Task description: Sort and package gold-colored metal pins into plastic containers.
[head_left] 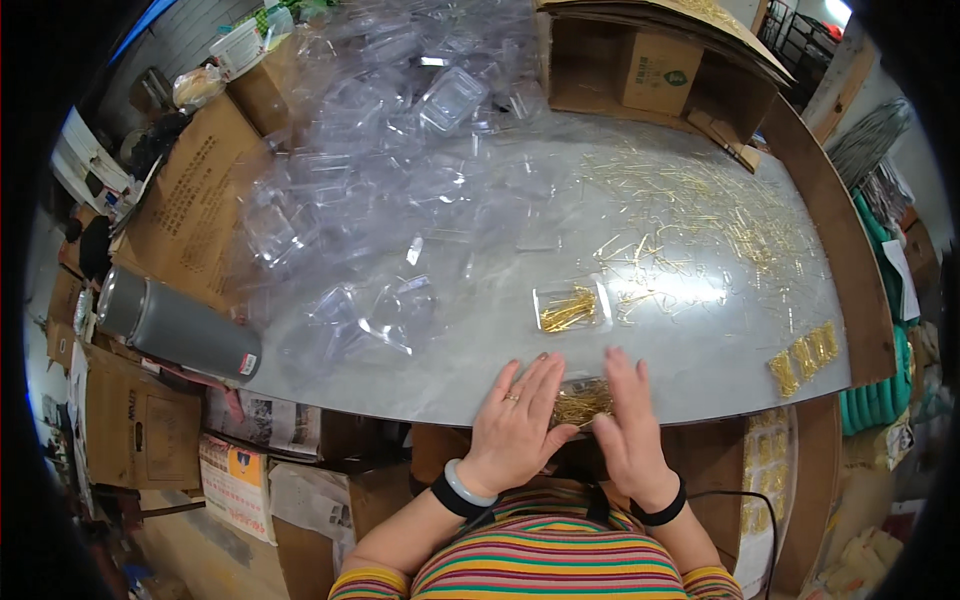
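A small clear plastic box of thin gold pins (582, 403) sits at the table's near edge, between my two hands. My left hand (517, 412) takes it by the left side, thumb at the near corner and fingers stretched along it. To its right, my right hand (633, 428) has its fingers stretched out past the box, slightly blurred, with the thumb by the near corner. Just beyond lies an open clear tray (604, 317) with a bundle of gold pins (568, 311) inside.
Clear plastic boxes (370, 200) are heaped over the table's left and back. Loose gold pins (740, 225) scatter across the right, near several gold bundles (803, 357). A grey flask (185, 325) lies at the left edge. Cardboard walls (830, 240) border the grey table (480, 340).
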Tool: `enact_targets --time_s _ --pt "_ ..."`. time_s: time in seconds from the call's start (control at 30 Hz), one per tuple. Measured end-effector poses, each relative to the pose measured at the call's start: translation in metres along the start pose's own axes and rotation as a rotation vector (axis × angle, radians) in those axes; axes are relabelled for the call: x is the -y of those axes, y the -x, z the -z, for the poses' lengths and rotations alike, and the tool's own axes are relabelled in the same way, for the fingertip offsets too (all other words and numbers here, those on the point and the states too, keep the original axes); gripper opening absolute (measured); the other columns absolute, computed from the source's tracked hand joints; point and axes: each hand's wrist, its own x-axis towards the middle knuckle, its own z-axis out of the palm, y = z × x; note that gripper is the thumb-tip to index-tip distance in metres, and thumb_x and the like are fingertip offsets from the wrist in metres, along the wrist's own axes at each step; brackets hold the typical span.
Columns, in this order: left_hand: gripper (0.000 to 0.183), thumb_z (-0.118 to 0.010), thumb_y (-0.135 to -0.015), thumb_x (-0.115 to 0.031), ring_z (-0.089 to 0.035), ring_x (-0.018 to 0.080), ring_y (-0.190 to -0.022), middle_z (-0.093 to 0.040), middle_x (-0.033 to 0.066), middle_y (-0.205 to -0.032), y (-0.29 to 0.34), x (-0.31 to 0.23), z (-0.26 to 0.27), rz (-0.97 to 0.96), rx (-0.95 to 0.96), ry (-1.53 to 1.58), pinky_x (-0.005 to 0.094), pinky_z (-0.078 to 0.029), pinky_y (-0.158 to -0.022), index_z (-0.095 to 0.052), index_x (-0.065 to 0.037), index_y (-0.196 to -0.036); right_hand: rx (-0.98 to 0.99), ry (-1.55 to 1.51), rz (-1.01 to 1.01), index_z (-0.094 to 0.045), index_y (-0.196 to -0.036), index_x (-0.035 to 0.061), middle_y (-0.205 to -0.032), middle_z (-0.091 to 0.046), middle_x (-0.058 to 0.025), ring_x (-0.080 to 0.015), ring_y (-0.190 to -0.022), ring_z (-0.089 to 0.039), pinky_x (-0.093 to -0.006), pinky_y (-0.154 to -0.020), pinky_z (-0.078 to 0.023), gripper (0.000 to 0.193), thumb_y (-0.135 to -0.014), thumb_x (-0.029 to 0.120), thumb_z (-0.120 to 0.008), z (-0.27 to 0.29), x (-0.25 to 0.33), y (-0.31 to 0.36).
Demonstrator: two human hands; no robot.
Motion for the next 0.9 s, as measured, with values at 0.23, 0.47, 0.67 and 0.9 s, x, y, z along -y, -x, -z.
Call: enact_targets --time_s 0.23,0.47,0.67,0.9 --pt "0.069 -0.063 -0.093 -0.047 -0.042 0.0356 -0.141 -0.047 0.0155 -0.152 -0.002 -0.001 -0.004 -0.074 0.000 -0.098 0.0541 -0.030 -0.116 -0.047 -0.003 -0.144 -0.063 0.230 -0.060 -0.046 -0.143 -0.0025 -0.142 -0.057 -0.0187 -0.0411 -0.142 -0.041 -0.0590 -0.120 -0.019 0.051 -0.094 0.006 -0.056 0.013 -0.013 0.018" --pt "0.067 -0.066 -0.091 -0.045 -0.041 0.0367 -0.142 -0.048 0.0126 -0.151 0.000 0.001 -0.007 -0.076 0.005 -0.114 0.0552 -0.030 -0.115 -0.052 -0.004 -0.141 -0.087 0.518 -0.026 -0.051 -0.143 0.0044 -0.141 -0.058 -0.0155 -0.0421 -0.144 -0.039 -0.0636 -0.119 -0.017 0.051 -0.093 0.008 -0.063 -0.013 -0.002 0.021" --pt "0.068 -0.062 -0.093 -0.049 -0.037 0.0367 -0.144 -0.045 0.0139 -0.152 -0.001 0.002 -0.003 -0.077 0.041 -0.141 0.0554 -0.030 -0.115 -0.053 -0.002 -0.141 0.031 0.388 0.059 -0.053 -0.142 0.0043 -0.141 -0.059 -0.0150 -0.0391 -0.144 -0.040 -0.0609 -0.120 -0.018 0.051 -0.093 0.009 -0.065 -0.010 -0.004 0.003" --pt "0.084 -0.067 -0.088 -0.053 -0.034 0.0388 -0.145 -0.039 0.0199 -0.155 0.000 0.002 -0.001 -0.059 0.024 -0.042 0.0542 -0.027 -0.118 -0.045 0.005 -0.145 0.089 0.290 0.026 -0.042 -0.146 -0.0030 -0.153 -0.041 -0.0236 -0.0374 -0.142 -0.041 -0.0575 -0.119 -0.023 0.066 -0.089 0.016 -0.069 0.001 -0.006 0.006"
